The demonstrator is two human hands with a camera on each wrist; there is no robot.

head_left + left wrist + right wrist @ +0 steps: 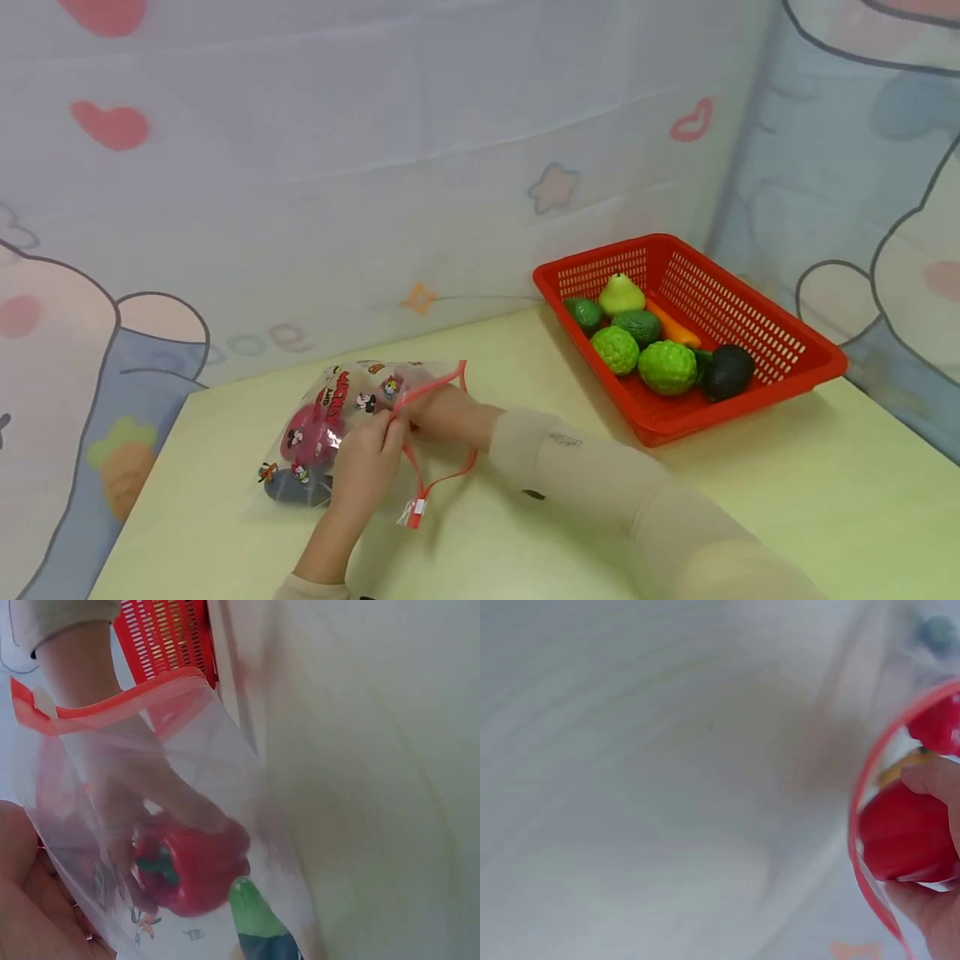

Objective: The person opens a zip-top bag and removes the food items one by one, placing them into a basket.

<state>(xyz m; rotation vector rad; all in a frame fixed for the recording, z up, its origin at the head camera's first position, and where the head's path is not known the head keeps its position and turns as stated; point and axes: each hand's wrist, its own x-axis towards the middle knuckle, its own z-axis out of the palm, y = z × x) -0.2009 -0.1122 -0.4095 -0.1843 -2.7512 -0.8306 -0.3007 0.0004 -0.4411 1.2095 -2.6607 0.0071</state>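
A clear zip bag (318, 408) with Mickey cartoon prints and a red zip edge lies on the table. My left hand (367, 462) pinches its rim near the opening. Through that opening reaches my right hand (442, 414), gripping a red bell pepper (202, 866) inside the bag. In the left wrist view, an eggplant (259, 922) with a green cap lies just beside the pepper. Another red item (939, 731) and something yellow (902, 766) show past my fingers in the right wrist view. The plastic blurs the bag's other contents.
A red plastic basket (813, 367) stands at the right rear. Inside are a pear (621, 295), a carrot (672, 323), a dark avocado (728, 372) and several green pieces. A printed cloth (337, 192) hangs behind the pale yellow table (570, 550).
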